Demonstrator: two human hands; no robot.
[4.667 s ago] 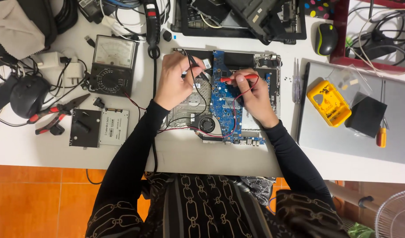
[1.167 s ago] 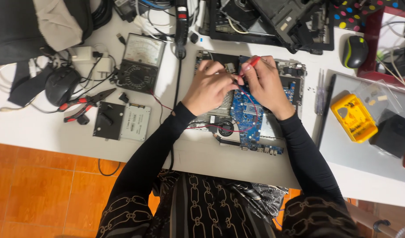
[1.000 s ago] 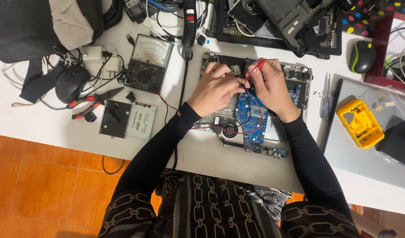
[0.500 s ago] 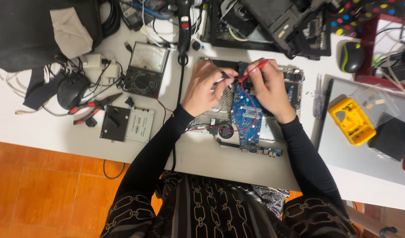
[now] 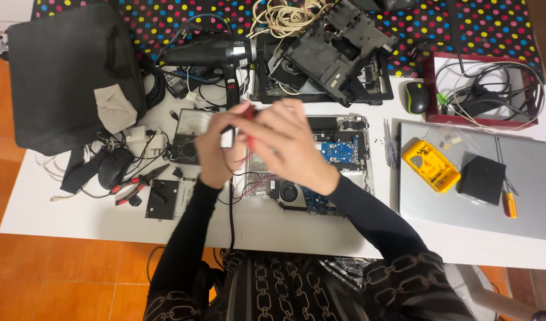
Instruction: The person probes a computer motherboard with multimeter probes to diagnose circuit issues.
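Both hands were raised above the open laptop (image 5: 338, 154), blurred. L hand (image 5: 216, 148) and R hand (image 5: 285, 145) were closed together on a small red tool (image 5: 248, 113), probably a screwdriver, over the laptop's left end. Meter (image 5: 186, 142) lay left of the laptop, pliers (image 5: 135, 185) further left, yellow case (image 5: 430, 165) to its right.

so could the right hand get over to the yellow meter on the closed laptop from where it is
Probably yes. The right hand is raised over the open circuit board, and the yellow meter lies uncovered to its right on the closed laptop. Only small tools on the table lie between, low enough to pass over.
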